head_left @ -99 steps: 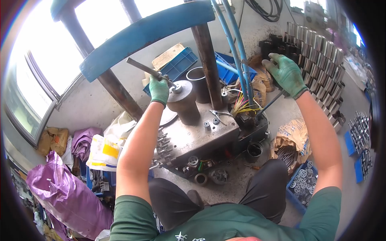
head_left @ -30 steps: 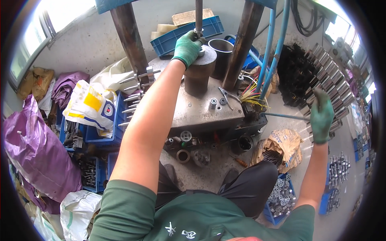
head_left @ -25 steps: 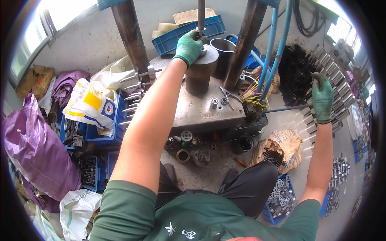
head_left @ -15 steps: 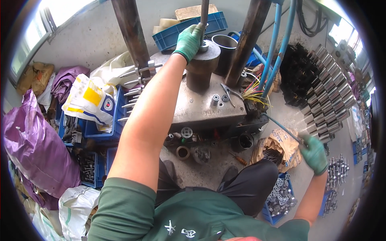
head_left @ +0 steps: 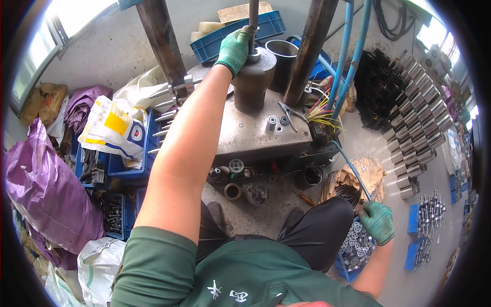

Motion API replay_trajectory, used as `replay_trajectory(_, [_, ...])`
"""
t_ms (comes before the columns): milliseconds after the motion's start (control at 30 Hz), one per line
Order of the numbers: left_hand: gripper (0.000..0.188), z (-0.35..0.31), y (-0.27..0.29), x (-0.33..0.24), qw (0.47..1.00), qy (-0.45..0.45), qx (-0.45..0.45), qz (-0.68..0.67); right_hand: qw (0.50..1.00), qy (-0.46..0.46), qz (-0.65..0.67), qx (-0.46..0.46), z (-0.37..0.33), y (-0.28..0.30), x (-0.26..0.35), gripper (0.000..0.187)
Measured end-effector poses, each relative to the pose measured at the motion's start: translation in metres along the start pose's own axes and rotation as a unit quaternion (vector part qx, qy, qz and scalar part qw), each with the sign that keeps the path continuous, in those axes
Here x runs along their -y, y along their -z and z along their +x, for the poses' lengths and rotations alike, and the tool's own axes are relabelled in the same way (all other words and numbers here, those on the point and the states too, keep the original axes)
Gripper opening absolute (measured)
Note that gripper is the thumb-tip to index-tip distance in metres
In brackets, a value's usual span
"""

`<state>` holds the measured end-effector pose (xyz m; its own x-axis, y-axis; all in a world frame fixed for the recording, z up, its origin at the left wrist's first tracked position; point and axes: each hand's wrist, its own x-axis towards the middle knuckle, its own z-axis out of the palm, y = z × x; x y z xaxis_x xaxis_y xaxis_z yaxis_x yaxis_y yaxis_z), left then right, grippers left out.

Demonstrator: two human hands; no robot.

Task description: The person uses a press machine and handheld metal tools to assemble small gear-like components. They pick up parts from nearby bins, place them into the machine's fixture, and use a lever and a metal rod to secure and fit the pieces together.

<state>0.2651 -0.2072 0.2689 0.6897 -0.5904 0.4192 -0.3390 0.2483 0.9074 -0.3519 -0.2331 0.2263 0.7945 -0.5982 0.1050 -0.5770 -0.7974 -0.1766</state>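
My left hand (head_left: pixel 233 52), in a green glove, is closed on an upright steel rod (head_left: pixel 253 19) above the press. Below its fingers, a small metal ring (head_left: pixel 254 55) surrounds the rod's lower end on top of a thick round steel block (head_left: pixel 252 84). At the right, my gloved right hand (head_left: pixel 377 222) is wrapped round the end of a long lever (head_left: pixel 353 166) that slopes up to the machine. On the steel table (head_left: pixel 238 134) lie pliers (head_left: pixel 291 115) and small bearings (head_left: pixel 272 122).
Two dark columns (head_left: pixel 162 46) flank the block. Under my right hand stands a blue bin of metal wheels (head_left: pixel 356 248). Stacked shiny cylinders (head_left: pixel 422 123) fill the right side. Purple sacks (head_left: pixel 51 189) and blue crates (head_left: pixel 151 140) crowd the left. A torn paper bag (head_left: pixel 365 176) sits by my knee.
My right hand has swung down and to the left with the lever, which now slopes more steeply. My left hand stays at the rod; the whole view has shifted slightly.
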Motion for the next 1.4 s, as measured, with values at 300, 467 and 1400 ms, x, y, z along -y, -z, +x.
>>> replay_trajectory(300, [0.044,-0.014,-0.001,-0.016,1.000,-0.002,0.008,-0.008,1.000,0.001,-0.009,-0.008,0.002,0.004,0.003,0.016])
replay_trajectory(467, [0.039,-0.007,0.005,-0.007,0.998,-0.032,0.002,0.053,1.000,-0.001,-0.003,-0.006,0.007,0.009,0.006,0.016])
replay_trajectory(1400, [0.034,0.001,0.004,0.005,0.996,-0.052,0.005,0.078,0.994,-0.013,0.060,0.090,0.033,0.043,-0.005,0.023])
